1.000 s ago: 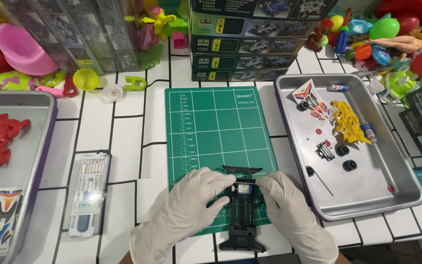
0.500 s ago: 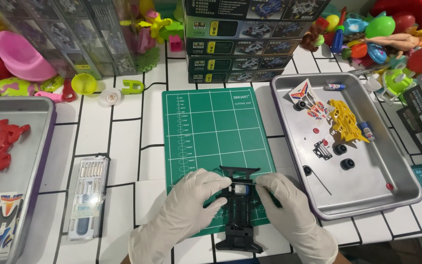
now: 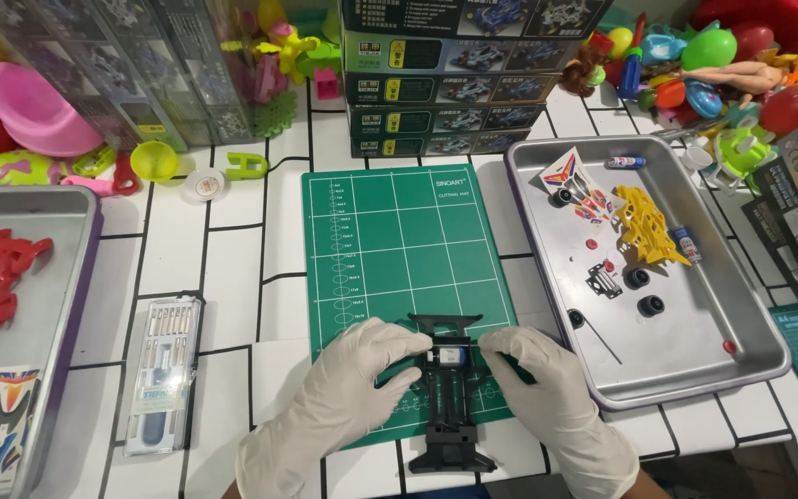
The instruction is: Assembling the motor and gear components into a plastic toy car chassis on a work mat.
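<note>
Black chassis [image 3: 450, 393] sits at near edge of green cutting mat [image 3: 399, 249]. Left hand [image 3: 348, 393] and right hand [image 3: 547, 388], both gloved, pinch it from either side, fingers curled closed around small motor area. Risk: glove slip pops tiny part loose, probably rolling off tabletop [image 3: 233, 277].

The left hand [image 3: 348, 397] and right hand [image 3: 547, 388] cover the black toy car frame's [image 3: 450, 407] sides; the left tray [image 3: 57, 305] runs off-frame.
</note>
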